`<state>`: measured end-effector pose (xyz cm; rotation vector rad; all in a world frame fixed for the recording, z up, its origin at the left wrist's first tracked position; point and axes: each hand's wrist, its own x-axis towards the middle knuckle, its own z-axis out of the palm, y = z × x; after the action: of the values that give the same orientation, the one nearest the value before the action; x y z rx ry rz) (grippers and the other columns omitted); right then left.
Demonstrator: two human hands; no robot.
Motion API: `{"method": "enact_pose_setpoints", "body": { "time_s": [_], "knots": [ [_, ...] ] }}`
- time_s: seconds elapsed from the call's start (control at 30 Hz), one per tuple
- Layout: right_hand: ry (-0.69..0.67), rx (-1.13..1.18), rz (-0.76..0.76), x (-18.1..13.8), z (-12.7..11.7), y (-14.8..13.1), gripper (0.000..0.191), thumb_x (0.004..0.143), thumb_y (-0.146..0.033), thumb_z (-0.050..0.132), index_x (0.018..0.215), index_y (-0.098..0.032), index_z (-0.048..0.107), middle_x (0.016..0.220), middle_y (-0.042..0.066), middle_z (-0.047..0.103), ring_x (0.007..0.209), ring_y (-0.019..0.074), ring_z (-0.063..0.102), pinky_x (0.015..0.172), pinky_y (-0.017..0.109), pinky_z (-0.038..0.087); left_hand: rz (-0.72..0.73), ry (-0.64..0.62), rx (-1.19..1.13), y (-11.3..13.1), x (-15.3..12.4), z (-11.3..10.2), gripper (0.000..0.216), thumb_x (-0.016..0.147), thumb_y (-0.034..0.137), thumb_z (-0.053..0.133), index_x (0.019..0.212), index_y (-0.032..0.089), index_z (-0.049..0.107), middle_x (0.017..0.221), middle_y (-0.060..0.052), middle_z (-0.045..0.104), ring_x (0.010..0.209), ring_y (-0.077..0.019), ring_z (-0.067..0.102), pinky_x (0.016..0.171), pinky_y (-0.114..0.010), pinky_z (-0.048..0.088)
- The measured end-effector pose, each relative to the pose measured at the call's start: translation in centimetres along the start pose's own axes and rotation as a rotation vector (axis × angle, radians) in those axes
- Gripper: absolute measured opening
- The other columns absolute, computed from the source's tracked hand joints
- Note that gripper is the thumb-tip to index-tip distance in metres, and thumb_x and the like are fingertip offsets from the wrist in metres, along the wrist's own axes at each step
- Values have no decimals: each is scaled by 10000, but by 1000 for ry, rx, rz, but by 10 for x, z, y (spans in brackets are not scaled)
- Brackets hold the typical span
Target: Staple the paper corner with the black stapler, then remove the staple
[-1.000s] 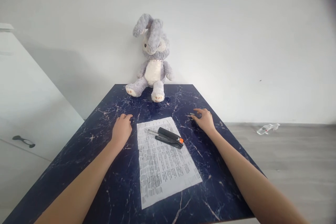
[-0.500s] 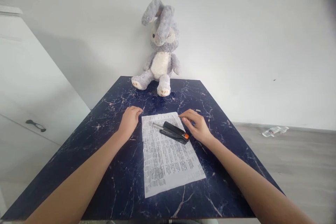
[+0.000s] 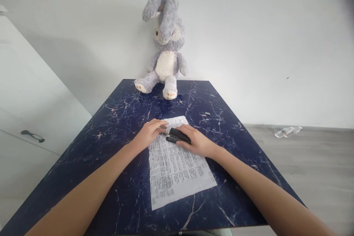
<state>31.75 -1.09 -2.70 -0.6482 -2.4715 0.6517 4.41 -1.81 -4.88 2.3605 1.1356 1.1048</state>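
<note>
Dark marbled desk (image 3: 116,118), plush rabbit (image 3: 164,55) at far edge. Stapler (image 3: 178,135) lies on top end of printed sheet (image 3: 177,169). Right hand (image 3: 197,143) curled over its rear, left hand (image 3: 151,132) flat, fingertips at its nose. Looks like the grasp step; lifting calls for a fuller wrap.

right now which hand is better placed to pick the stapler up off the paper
Right, probably. The right hand wraps over the stapler and covers its rear, while the left hand only rests flat on the paper at its top edge, by the stapler's front tip.
</note>
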Motion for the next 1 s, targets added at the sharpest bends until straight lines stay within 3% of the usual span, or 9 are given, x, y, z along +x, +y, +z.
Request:
{"method": "enact_pose_setpoints", "body": {
  "time_s": [0.27,0.6,0.8,1.0],
  "knots": [
    [-5,10,-10,-2,-1,1,314,1006,-272,603,1310,-212,555,1099,91,640,989,233,611,874,418,545,52,-111,27,9,-2,0,257,995,175,587,1241,207,652,1054,-72,737,993,-206,701,903,-384,580],
    [-2,2,-28,-2,-1,1,332,995,-246,607,1320,-208,553,1110,99,646,1005,241,619,869,419,554,72,-117,83,12,1,1,144,989,213,609,1084,192,715,960,-68,747,899,-203,692,812,-358,569],
    [4,8,-31,-1,0,1,306,994,-255,608,1293,-205,568,1106,97,658,1005,236,625,877,407,545,123,-126,26,6,2,-6,131,972,271,660,929,217,771,897,-51,782,870,-204,717,861,-390,560],
    [36,33,35,-4,-3,10,211,986,-272,617,1176,-181,626,1029,77,689,883,211,635,782,356,516,19,-256,-120,-12,-5,-26,193,982,269,632,1075,276,801,1089,-60,792,1037,-218,738,944,-405,592]
  ]
}}
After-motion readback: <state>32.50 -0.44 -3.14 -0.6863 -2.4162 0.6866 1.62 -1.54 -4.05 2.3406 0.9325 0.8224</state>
